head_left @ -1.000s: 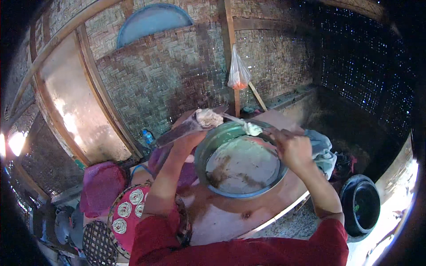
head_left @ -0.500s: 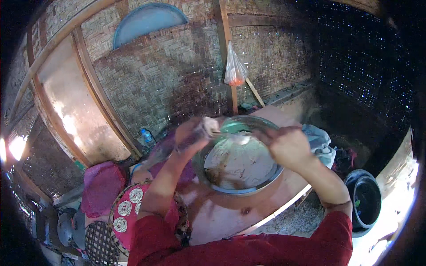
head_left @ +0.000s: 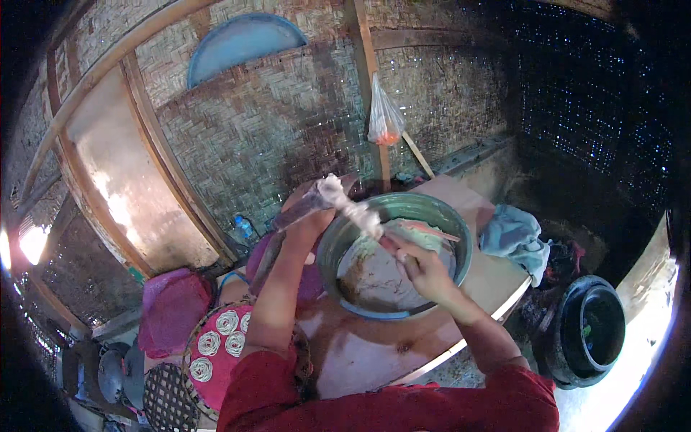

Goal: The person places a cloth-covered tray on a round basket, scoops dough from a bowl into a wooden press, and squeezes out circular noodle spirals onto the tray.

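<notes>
In the head view, I judge the step in hand to be handling the pale dough (head_left: 353, 210), lumpy and sticky-looking, strung between my hands across the rim of a round metal-looking basin (head_left: 410, 204). My left hand (head_left: 315, 222) grips a smoky sheet (head_left: 296, 214); my right hand (head_left: 425, 272) curls, contents unclear. Next calls for steadiness. Ridged coils (head_left: 208, 343) lie on a pink mat (head_left: 219, 371).

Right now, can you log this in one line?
left hand: partly hidden by greyish film; right hand: closed beside pale lumpy dough; below: round grey-green metal basin; left: cream spirals on round pink-lined tray
</notes>
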Tool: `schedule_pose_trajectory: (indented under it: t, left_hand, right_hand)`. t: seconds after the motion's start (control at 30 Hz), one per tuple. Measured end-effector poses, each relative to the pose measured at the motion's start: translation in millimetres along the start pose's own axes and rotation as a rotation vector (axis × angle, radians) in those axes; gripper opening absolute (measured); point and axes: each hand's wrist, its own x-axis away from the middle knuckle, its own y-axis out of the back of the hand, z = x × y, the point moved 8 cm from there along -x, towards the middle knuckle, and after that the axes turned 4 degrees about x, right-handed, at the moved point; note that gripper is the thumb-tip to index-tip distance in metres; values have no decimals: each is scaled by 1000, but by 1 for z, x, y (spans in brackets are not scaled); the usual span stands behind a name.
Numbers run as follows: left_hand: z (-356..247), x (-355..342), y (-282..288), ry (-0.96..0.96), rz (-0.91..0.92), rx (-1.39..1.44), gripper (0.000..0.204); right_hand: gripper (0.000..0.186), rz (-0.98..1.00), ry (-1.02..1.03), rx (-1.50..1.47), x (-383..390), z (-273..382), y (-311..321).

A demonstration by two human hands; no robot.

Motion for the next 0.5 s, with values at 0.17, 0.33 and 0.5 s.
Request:
schedule_pose_trajectory:
  t: [0.17, 0.33, 0.5]
  left_hand:
    - [-41, -12, 21, 121, 17, 154, 32]
    - [-19, -7, 21, -5, -163, 201, 36]
    - [26, 9, 10, 235, 64, 162, 31]
  right_hand:
    - [45, -94, -122, 28, -18, -34, 15]
    - [38, -70, -9, -93, -10, -29, -13]
    - [37, 204, -366, -347, 5, -57, -6]
